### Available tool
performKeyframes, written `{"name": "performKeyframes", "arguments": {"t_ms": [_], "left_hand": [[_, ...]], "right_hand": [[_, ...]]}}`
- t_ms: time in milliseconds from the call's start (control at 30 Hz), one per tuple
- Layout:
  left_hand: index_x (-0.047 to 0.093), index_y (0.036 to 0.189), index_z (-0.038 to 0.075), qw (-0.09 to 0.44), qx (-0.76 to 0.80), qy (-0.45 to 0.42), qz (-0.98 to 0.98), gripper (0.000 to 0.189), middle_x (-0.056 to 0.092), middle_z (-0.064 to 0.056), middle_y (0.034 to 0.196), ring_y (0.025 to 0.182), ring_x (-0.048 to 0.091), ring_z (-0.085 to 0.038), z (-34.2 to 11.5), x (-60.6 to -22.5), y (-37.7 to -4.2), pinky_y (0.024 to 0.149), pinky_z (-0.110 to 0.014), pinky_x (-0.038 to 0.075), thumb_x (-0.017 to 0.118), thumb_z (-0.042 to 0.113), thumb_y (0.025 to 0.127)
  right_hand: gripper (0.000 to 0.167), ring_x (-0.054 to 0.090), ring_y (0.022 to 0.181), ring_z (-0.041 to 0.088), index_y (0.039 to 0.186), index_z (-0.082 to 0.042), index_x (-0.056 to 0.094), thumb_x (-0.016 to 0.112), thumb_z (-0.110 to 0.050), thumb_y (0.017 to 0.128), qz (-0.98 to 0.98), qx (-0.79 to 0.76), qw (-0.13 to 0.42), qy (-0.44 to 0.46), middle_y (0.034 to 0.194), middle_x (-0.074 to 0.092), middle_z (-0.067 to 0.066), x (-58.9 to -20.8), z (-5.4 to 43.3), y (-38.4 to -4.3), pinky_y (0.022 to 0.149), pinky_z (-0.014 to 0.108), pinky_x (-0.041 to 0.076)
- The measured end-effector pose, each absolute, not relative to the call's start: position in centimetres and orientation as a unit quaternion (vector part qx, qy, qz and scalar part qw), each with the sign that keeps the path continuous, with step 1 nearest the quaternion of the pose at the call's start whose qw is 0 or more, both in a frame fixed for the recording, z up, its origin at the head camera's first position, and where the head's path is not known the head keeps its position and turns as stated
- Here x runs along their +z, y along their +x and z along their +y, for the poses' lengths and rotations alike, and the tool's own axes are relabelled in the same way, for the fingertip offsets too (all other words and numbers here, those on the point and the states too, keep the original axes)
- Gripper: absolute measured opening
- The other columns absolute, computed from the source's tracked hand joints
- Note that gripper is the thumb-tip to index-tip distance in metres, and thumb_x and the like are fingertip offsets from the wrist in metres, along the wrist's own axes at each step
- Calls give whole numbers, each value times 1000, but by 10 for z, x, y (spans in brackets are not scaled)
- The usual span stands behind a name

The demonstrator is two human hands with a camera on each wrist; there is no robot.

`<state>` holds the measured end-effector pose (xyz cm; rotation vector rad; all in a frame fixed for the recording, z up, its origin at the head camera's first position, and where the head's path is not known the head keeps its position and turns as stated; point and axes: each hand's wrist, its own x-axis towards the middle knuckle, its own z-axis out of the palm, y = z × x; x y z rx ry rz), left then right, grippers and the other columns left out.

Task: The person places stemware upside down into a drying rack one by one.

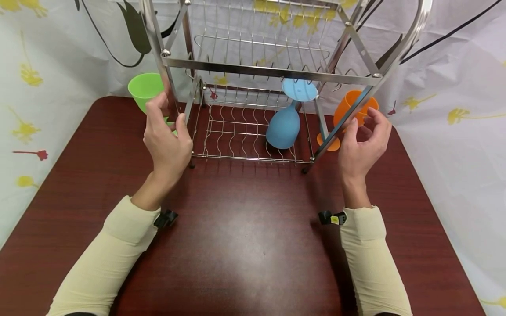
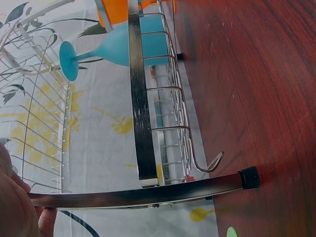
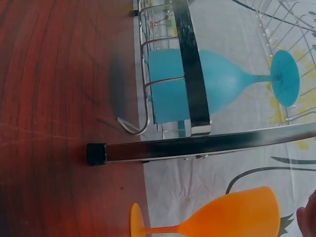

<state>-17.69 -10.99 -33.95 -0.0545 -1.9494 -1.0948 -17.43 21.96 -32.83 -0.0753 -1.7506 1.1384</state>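
A two-tier metal dish rack (image 1: 253, 70) stands at the back of the table. My left hand (image 1: 166, 136) holds its left front post, with fingers and thumb on either side. Beside the right front post is my right hand (image 1: 361, 147), fingers loosely bent; the right wrist view shows a fingertip apart from the post. On the lower tier a blue goblet (image 1: 283, 127) sits upside down, foot up. Past my right hand an orange goblet (image 1: 348, 105) stands upright on the table. A green goblet (image 1: 144, 90) stands behind my left hand, partly hidden by it.
The dark red wooden table (image 1: 245, 228) extends in front of the rack. Behind it and at the sides hangs a white sheet (image 1: 454, 79) with yellow and red flower prints. The rack's wire upper tier (image 1: 265, 44) overhangs the lower one.
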Motion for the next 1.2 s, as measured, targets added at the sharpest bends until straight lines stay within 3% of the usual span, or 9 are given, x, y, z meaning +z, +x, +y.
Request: {"name": "performKeyframes", "arguments": {"t_ms": [100, 200, 367, 567, 833, 1033, 1200], "left_hand": [[51, 125, -4, 436, -441, -20, -784, 37, 60, -19, 113, 100, 60, -25, -110, -340, -177, 75, -41, 56, 59, 6, 90], [51, 125, -4, 437, -440, -20, -784, 37, 61, -19, 113, 99, 60, -25, -110, -340, -176, 75, -39, 56, 59, 5, 90], [50, 126, -2, 433, -435, -16, -789, 37, 60, -19, 113, 99, 60, -24, -110, -341, -175, 75, -38, 56, 58, 7, 91], [51, 125, -4, 439, -441, -21, -783, 37, 60, -19, 112, 97, 59, -25, -110, -341, -176, 75, -41, 56, 59, 5, 90], [51, 124, -4, 445, -442, -25, -778, 37, 60, -20, 110, 94, 59, -27, -110, -343, -177, 74, -42, 57, 60, 4, 89], [51, 124, -4, 444, -437, -22, -782, 37, 61, -18, 112, 96, 59, -26, -110, -343, -177, 74, -38, 55, 59, 6, 89], [51, 125, -4, 446, -435, -22, -782, 37, 61, -18, 113, 96, 58, -25, -110, -342, -178, 74, -38, 55, 59, 7, 90]], "right_hand": [[28, 49, 99, 6, 118, -6, 62, 60, -9, 91, -738, 470, 481, -57, 104, 50, -13, -331, 223, -178, 87, 23, 48], [30, 48, 99, 5, 120, -7, 60, 61, -12, 90, -746, 470, 465, -83, 105, 53, -2, -333, 224, -180, 87, 24, 47], [41, 46, 104, 15, 126, -3, 55, 65, -18, 89, -763, 462, 439, -111, 113, 52, 14, -341, 230, -189, 86, 28, 45], [49, 43, 102, 8, 129, -8, 53, 70, -28, 88, -773, 445, 437, -120, 116, 51, 11, -360, 246, -204, 83, 20, 40], [62, 47, 108, 16, 131, -11, 50, 71, -45, 84, -766, 451, 440, -126, 121, 47, 7, -366, 254, -211, 83, 19, 39], [68, 41, 111, 13, 137, -15, 44, 75, -42, 82, -763, 461, 428, -144, 123, 43, 4, -367, 259, -217, 85, 19, 37], [82, 36, 116, 10, 145, -19, 33, 77, -39, 79, -764, 489, 387, -166, 128, 38, 1, -367, 264, -221, 94, 24, 38]]}}
